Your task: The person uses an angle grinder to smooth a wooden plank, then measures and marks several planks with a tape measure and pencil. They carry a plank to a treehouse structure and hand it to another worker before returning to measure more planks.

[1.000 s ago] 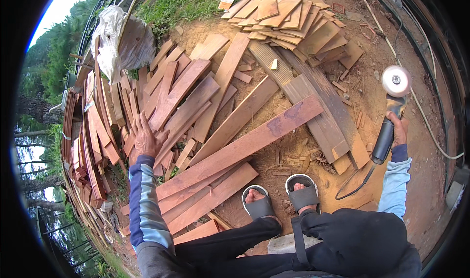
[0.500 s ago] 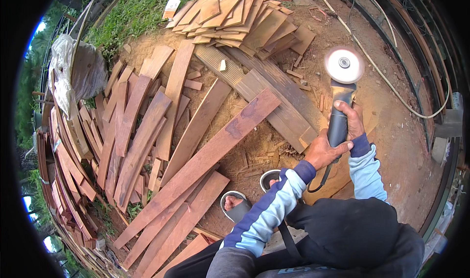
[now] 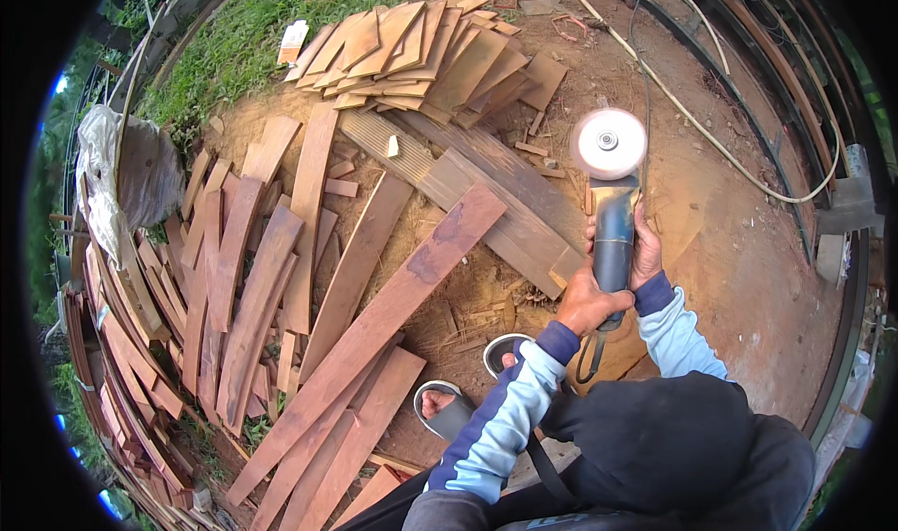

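An angle grinder [image 3: 613,241] with a dark body is held upright in both hands, its round pale disc [image 3: 608,145] at the far end, blurred as if spinning. My left hand [image 3: 589,299] wraps round the lower part of the body, thumb across it. Higher up, my right hand [image 3: 645,247] grips the right side, with some fingertips showing on the left side. The cord [image 3: 589,358] loops down from the grinder's near end. No wood touches the disc. Left of the grinder, a long reddish plank [image 3: 374,334] lies slantwise over other boards.
Many loose planks [image 3: 253,288] cover the left side. A stack of short boards [image 3: 412,54] sits at the far middle beside grass. Wide grooved boards [image 3: 505,213] lie near the grinder. A pale hose [image 3: 692,110] curves across the right. My sandalled foot [image 3: 444,407] is below the planks.
The grinder and both hands have shifted left in the picture and turned more upright. The whole scene has also slid left. Both hands keep their hold.
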The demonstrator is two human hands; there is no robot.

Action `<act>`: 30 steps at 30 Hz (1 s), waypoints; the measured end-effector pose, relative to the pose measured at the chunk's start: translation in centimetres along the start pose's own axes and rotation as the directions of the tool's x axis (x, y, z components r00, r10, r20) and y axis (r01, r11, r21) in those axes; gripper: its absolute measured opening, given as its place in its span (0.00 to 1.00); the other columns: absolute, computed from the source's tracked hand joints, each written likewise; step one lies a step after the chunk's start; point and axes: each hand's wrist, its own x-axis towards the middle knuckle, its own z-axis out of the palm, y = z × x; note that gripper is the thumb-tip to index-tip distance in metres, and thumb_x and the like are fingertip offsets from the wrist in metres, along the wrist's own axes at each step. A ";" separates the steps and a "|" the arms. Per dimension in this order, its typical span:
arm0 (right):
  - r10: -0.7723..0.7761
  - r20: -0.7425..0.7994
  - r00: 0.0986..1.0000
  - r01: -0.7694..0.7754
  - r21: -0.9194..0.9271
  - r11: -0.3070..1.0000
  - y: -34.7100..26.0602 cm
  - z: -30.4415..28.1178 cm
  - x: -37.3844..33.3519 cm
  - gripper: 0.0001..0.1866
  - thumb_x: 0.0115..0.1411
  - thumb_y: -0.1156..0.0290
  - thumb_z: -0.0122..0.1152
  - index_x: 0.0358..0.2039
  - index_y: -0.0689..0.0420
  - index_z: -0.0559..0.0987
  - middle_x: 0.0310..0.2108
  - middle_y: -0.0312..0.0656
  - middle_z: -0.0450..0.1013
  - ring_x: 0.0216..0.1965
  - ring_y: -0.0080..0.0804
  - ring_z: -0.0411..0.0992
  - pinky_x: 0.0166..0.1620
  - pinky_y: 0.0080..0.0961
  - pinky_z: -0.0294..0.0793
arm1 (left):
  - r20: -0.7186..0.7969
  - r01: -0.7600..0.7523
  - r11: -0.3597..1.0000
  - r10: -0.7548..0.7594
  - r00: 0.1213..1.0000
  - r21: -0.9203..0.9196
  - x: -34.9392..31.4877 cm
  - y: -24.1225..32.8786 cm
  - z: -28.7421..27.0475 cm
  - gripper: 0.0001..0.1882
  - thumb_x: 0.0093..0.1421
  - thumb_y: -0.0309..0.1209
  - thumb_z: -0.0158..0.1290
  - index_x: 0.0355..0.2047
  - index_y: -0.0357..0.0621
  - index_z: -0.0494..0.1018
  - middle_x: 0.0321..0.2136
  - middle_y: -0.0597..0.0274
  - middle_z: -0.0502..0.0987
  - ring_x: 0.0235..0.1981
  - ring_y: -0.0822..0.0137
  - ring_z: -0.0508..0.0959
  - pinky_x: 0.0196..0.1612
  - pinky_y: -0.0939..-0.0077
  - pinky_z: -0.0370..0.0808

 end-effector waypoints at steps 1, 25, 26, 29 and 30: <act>-0.036 0.004 0.999 0.036 0.028 0.999 0.2 0.1 -0.4 0.36 0.62 0.41 0.43 0.46 0.68 0.68 0.38 0.53 0.71 0.37 0.39 0.74 0.40 0.36 0.77 | 0.003 0.004 1.000 -0.004 1.000 -0.006 0.1 -0.2 0.2 0.31 0.40 0.29 0.62 0.45 0.30 0.66 0.34 0.57 0.74 0.35 0.66 0.75 0.39 0.73 0.73; -0.149 -0.430 0.891 -0.154 -0.593 0.791 0.3 1.4 0.5 0.09 0.45 0.69 0.64 0.24 0.60 0.76 0.21 0.38 0.71 0.20 0.25 0.69 0.25 0.24 0.70 | -0.149 0.092 0.680 0.026 0.989 0.727 2.4 -0.2 -0.7 0.39 0.39 0.44 0.65 0.44 0.26 0.64 0.33 0.41 0.76 0.35 0.49 0.79 0.37 0.63 0.76; -0.052 -0.467 0.883 -0.195 -0.464 0.864 0.1 0.4 0.8 0.10 0.45 0.69 0.64 0.25 0.61 0.76 0.20 0.38 0.71 0.19 0.26 0.69 0.24 0.25 0.70 | -0.107 0.039 0.670 0.060 0.992 0.741 2.2 0.0 -0.5 0.39 0.39 0.44 0.65 0.44 0.27 0.64 0.32 0.42 0.76 0.34 0.50 0.79 0.37 0.63 0.75; 0.041 -0.499 0.865 -0.253 -0.365 0.896 -0.5 -0.7 1.9 0.11 0.44 0.69 0.63 0.27 0.61 0.74 0.19 0.37 0.68 0.17 0.27 0.68 0.21 0.26 0.70 | -0.112 -0.065 0.667 0.219 0.969 0.742 0.5 -0.8 -1.5 0.39 0.41 0.45 0.64 0.48 0.31 0.65 0.29 0.45 0.76 0.30 0.54 0.78 0.34 0.65 0.75; 0.042 -0.499 0.866 -0.252 -0.362 0.898 -0.9 -1.4 2.1 0.11 0.45 0.68 0.63 0.27 0.59 0.73 0.19 0.37 0.67 0.17 0.26 0.67 0.20 0.25 0.69 | -0.123 -0.101 0.668 0.279 0.952 0.737 -0.3 -1.0 -1.6 0.39 0.41 0.45 0.64 0.49 0.33 0.65 0.29 0.46 0.76 0.29 0.56 0.78 0.33 0.66 0.75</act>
